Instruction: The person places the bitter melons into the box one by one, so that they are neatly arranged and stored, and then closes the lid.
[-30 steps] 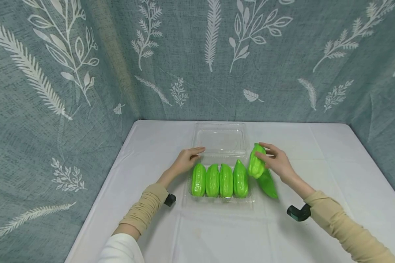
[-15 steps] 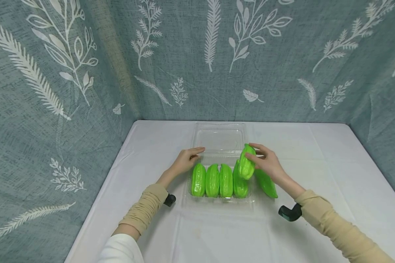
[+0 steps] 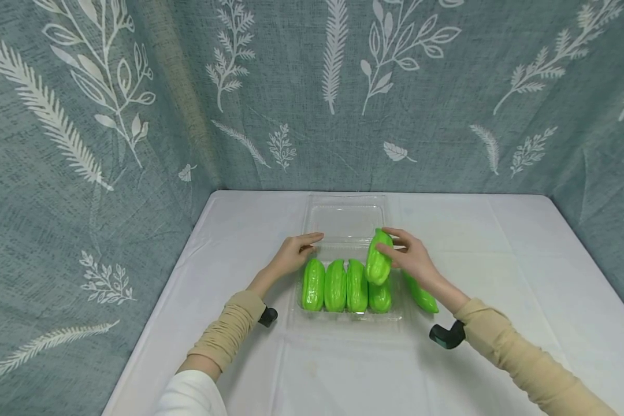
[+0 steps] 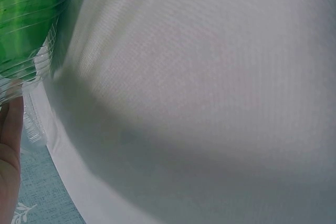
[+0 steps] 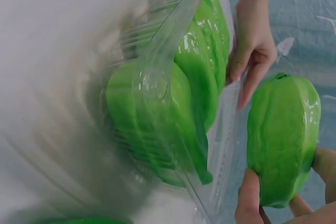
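Leftward since before, one green fruit (image 3: pixel 378 260) hangs over the clear box (image 3: pixel 338 252), pinched in my right hand (image 3: pixel 415 259); my left hand (image 3: pixel 291 253), fingers straight, is at the box's far left side.

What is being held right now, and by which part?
The right hand pinches a green fruit by its sides, near the narrower end. The left hand lies straight-fingered at the clear container's edge, with no grip visible.
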`<action>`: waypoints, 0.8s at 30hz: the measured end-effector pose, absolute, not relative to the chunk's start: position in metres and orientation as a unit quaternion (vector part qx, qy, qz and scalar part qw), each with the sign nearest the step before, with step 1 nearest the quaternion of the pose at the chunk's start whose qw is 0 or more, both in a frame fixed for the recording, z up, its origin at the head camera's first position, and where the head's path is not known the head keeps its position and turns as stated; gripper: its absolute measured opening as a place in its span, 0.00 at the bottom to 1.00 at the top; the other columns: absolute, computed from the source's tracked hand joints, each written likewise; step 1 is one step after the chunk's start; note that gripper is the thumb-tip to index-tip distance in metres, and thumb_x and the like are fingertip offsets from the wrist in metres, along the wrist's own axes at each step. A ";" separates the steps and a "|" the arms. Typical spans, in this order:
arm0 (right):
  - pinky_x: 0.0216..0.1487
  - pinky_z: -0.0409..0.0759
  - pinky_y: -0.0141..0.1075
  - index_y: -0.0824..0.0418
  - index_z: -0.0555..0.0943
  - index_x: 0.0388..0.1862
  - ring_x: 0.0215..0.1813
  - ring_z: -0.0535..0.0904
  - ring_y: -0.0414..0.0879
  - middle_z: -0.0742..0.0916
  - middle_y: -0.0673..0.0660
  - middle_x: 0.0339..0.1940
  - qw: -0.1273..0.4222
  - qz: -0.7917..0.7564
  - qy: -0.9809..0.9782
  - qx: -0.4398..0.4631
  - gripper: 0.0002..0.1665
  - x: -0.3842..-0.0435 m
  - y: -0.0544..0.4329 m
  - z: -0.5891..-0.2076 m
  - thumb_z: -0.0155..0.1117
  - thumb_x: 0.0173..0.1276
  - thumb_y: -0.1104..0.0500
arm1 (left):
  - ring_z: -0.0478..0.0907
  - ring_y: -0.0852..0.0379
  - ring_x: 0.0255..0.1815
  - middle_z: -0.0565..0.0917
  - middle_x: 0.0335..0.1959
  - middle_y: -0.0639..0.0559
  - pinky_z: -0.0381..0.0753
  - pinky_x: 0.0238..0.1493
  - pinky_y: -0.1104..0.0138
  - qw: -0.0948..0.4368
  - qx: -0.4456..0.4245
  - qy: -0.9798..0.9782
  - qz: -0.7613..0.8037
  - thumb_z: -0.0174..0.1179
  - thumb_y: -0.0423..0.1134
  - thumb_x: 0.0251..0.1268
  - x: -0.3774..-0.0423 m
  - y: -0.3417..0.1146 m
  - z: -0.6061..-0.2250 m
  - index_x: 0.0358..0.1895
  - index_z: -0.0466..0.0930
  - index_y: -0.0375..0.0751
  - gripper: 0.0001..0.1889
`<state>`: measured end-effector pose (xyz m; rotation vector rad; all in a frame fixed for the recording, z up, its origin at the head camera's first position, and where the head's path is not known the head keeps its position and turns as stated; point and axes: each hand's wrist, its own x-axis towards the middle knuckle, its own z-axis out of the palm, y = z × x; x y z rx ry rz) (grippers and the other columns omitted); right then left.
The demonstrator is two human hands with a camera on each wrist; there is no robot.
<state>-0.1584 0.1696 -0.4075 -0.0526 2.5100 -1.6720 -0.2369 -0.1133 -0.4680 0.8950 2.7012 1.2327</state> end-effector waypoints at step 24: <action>0.43 0.85 0.36 0.60 0.64 0.71 0.60 0.75 0.63 0.72 0.71 0.65 0.077 -0.574 0.815 -0.023 0.34 -0.162 0.138 -0.419 0.59 0.69 0.51 | 0.76 0.45 0.60 0.74 0.64 0.40 0.79 0.37 0.70 0.025 0.288 0.871 0.398 0.55 0.24 0.65 -0.238 -0.112 -0.467 0.61 0.73 0.32 0.21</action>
